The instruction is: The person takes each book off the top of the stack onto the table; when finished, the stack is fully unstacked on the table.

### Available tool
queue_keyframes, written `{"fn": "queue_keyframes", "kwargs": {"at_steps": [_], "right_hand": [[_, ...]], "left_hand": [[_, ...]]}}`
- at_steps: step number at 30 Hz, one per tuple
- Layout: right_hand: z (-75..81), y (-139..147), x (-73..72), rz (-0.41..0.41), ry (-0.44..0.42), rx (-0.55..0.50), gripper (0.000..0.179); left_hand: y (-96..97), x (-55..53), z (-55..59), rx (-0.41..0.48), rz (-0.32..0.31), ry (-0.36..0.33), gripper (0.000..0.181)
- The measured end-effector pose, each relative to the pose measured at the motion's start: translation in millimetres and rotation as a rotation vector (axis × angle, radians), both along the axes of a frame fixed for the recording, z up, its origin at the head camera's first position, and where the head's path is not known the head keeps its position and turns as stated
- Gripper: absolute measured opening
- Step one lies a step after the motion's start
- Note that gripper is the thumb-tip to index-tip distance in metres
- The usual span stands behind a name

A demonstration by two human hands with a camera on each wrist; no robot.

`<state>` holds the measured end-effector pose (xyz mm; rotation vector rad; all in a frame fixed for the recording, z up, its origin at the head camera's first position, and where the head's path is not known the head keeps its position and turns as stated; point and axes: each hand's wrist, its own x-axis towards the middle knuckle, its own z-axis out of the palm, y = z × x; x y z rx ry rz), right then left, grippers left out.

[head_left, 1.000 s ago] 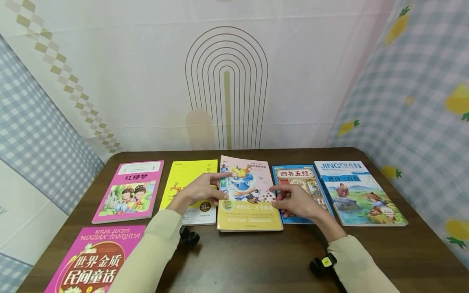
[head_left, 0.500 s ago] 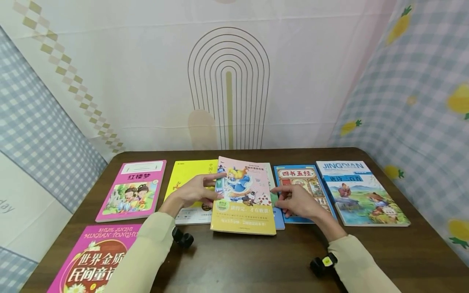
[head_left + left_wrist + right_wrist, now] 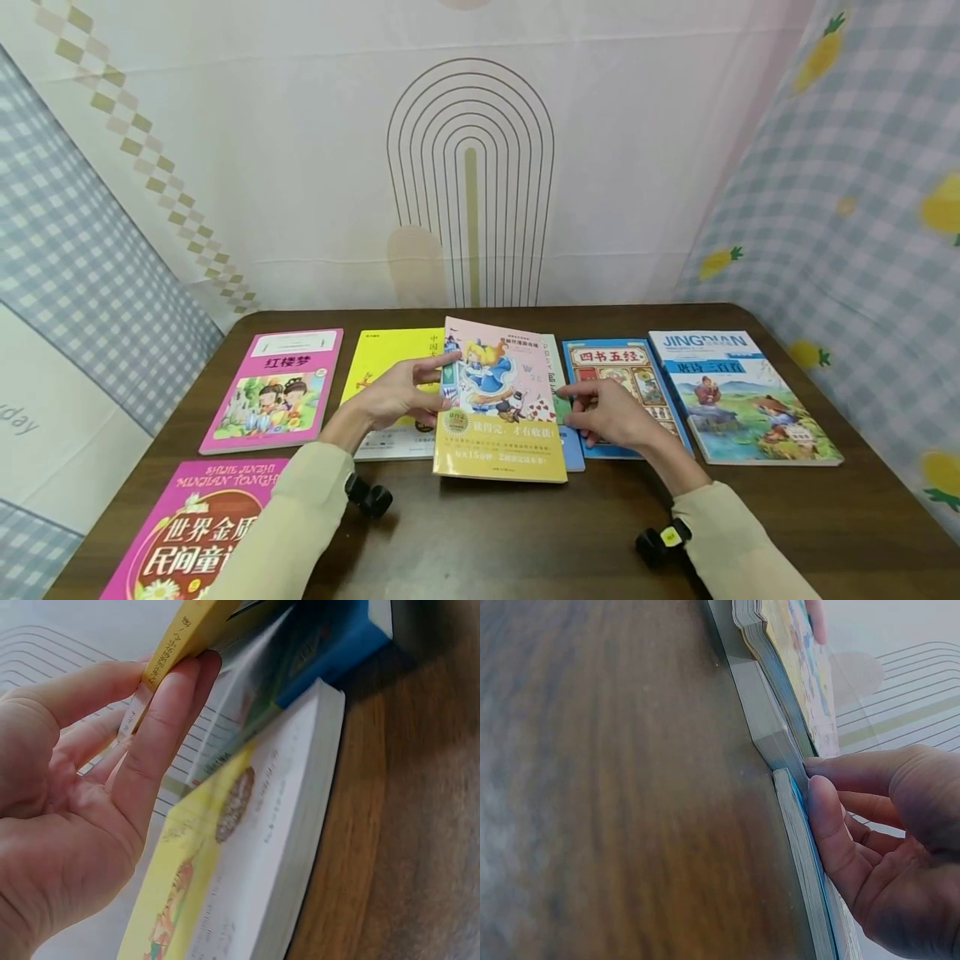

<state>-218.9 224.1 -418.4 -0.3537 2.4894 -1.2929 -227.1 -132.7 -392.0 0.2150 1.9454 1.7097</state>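
Observation:
My left hand (image 3: 392,395) pinches the left edge of a pink-and-yellow picture book (image 3: 501,446), thumb on one side and fingers on the other. In the left wrist view the book's yellow spine (image 3: 176,646) shows between them, raised at a tilt. Beneath it lies a green-and-blue book (image 3: 574,455), mostly covered. My right hand (image 3: 611,415) is at that lower book's right edge, its fingers loosely bent and apart from the picture book. In the right wrist view the right thumb and forefinger (image 3: 847,774) are right at the lower book's side.
A yellow-and-white book (image 3: 393,446) lies to the left, partly behind my left hand. Further left are a pink book (image 3: 266,400) and a magenta book (image 3: 187,517). A blue book (image 3: 651,392) and a landscape-covered book (image 3: 742,408) lie right on the brown table (image 3: 487,542).
The picture book has shifted left and slightly toward me with my left hand, away from the right fingers. The green-and-blue book beneath now shows at its right. The right hand has barely moved.

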Motion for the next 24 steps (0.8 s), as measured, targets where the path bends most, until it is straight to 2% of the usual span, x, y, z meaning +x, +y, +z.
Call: {"fn": "queue_keyframes", "kwargs": {"at_steps": [13, 19, 24], "right_hand": [[-1.9, 0.7, -0.2, 0.002, 0.024, 0.019, 0.050], [-3.7, 0.8, 0.5, 0.012, 0.035, 0.014, 0.050], [-2.2, 0.3, 0.5, 0.006, 0.037, 0.009, 0.051]], "left_hand": [[-4.5, 17.1, 18.3, 0.041, 0.030, 0.050, 0.085], [-7.3, 23.3, 21.7, 0.063, 0.021, 0.058, 0.086], [-11.5, 28.4, 28.9, 0.090, 0.006, 0.087, 0.086]]}}
